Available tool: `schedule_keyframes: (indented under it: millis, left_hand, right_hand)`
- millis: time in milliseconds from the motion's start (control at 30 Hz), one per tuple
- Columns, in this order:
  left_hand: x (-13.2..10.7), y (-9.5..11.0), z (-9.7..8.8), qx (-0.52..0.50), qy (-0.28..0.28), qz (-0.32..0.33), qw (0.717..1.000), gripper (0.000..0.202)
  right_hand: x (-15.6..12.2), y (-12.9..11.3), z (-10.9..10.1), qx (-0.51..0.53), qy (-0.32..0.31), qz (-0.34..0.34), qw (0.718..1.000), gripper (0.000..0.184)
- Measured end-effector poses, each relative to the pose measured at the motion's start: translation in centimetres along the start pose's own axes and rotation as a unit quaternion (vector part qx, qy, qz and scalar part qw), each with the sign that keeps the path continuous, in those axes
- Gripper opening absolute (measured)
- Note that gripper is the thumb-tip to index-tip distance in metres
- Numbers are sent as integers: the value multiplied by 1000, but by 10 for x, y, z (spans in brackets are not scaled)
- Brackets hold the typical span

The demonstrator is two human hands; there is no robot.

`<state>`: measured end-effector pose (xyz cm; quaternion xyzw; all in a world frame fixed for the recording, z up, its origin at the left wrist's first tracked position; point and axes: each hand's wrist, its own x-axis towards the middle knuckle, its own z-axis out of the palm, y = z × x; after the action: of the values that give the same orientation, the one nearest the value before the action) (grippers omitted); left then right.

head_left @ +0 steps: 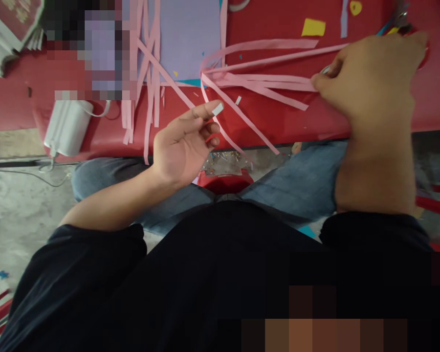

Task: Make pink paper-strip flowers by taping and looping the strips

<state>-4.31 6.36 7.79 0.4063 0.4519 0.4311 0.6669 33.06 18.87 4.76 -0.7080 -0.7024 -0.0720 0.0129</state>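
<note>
Here, our left hand's [181,149] fingers sit loosely apart, a white tab [218,109] on one tip, below the purple sheet [190,39]; our right hand's [379,80], well right of it, pinch something pale [326,70]. Pink strips [289,44] spread from its lower right corner.

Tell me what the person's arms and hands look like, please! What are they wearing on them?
The left hand and right hand are bare, with nothing worn on them that I can see. The left forearm and right forearm are uncovered too. Above them, the left sleeve and right sleeve are short, wide and nearly black, without visible markings.
</note>
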Motion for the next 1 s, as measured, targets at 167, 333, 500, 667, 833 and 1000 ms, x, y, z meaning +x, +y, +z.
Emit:
schedule_keyframes:
  millis: [167,333,500,667,833,1000]
  left_hand:
    - [-6,-1,6,-8,-40,3,999,47]
    - [-14,-18,14,23,-87,60,994,63]
    - [-15,-31,16,70,-167,126,975,71]
    - [-10,-31,11,130,-189,171,958,72]
    - [-11,-30,13,198,-171,191,946,66]
    - [-9,-33,15,190,-138,169,957,62]
  right_hand:
    - [-49,-63,-45,324,171,-109,924,33]
    - [-111,-107,-63,525,208,-246,788,24]
    - [-138,-105,-67,476,137,-269,826,18]
    - [-135,-98,-79,483,189,-314,795,30]
    - [-132,-100,-84,477,217,-325,788,38]
    - [-134,-101,-79,482,242,-330,775,39]
